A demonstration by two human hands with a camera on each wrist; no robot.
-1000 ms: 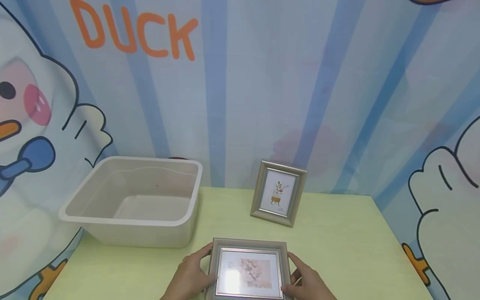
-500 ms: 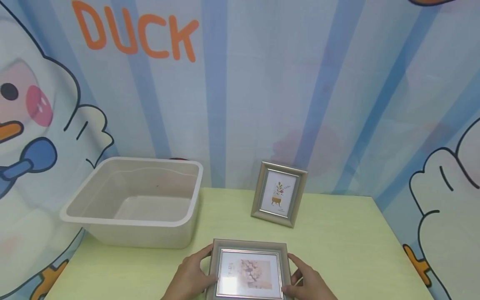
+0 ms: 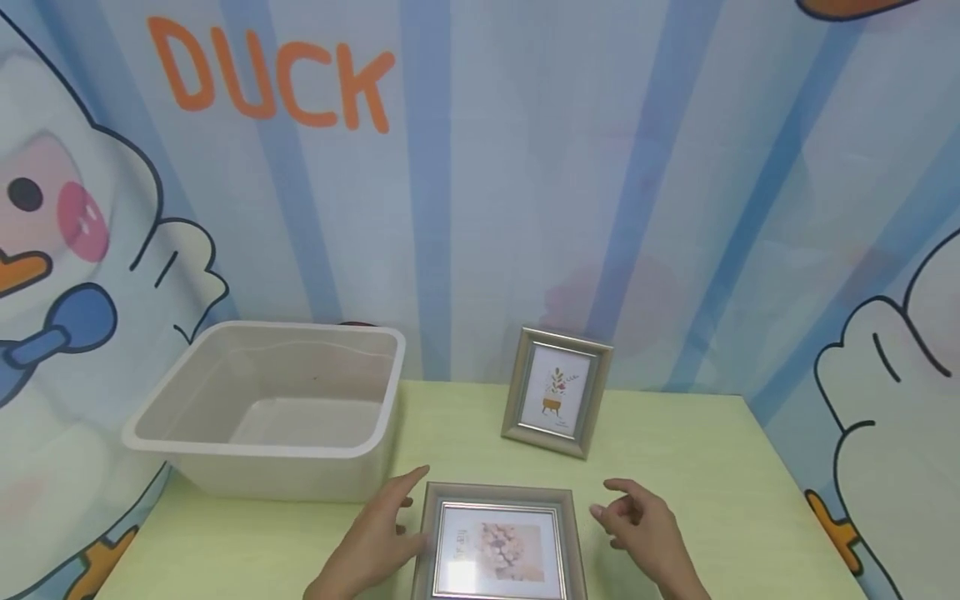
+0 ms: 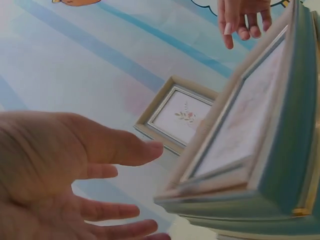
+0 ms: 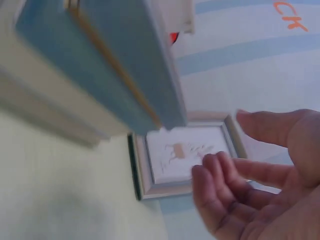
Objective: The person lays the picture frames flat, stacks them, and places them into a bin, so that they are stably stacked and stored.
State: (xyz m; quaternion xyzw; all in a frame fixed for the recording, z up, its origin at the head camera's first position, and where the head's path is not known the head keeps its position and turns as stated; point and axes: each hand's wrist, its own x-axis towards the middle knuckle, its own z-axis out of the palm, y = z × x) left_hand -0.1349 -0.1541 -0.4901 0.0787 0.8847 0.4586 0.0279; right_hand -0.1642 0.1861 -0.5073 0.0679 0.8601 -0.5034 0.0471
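A champagne-coloured picture frame (image 3: 501,546) with a pink blossom print lies face up at the front of the table. Its teal sides (image 5: 120,55) show layered edges in the right wrist view, as of frames stacked. My left hand (image 3: 371,533) is at its left edge, thumb tip near the rim and fingers spread; the left wrist view shows a gap between thumb and frame (image 4: 240,120). To the right, my right hand (image 3: 647,527) hovers apart from the frame, fingers loosely bent and holding nothing. Behind stands a smaller frame (image 3: 557,392) with a potted-plant print, leaning back.
An off-white plastic tub (image 3: 273,454) sits on the left of the yellow-green table (image 3: 690,467). A blue striped backdrop (image 3: 510,183) with duck drawings hangs right behind the table. A small dark red thing (image 3: 356,323) peeks out behind the tub.
Both hands have let go of the near frame. The right hand has moved off to the right and up, the left slightly left. The frame stays in place; the head view tilts slightly up.
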